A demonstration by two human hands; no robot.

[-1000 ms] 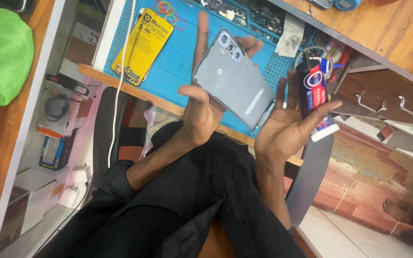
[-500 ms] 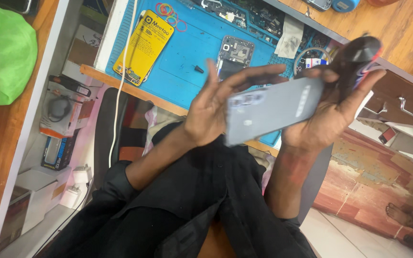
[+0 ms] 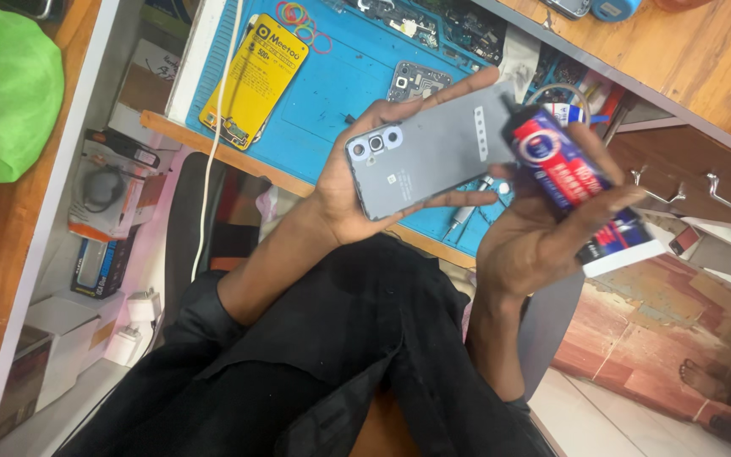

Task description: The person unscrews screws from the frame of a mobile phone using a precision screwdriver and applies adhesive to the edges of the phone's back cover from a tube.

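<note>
Grey phone (image 3: 429,152), back up, sits gripped in the left hand (image 3: 357,199) over the blue mat's (image 3: 332,76) near edge; right hand (image 3: 535,245) clamps a glue tube (image 3: 564,173). Yellow battery (image 3: 251,85) lies at the mat's left edge.

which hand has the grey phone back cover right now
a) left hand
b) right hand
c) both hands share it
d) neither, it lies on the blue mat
a: the left hand grips the grey phone back cover by its edges, camera cutouts facing up, while the right hand holds a dark tube with a red and blue label instead.
</note>
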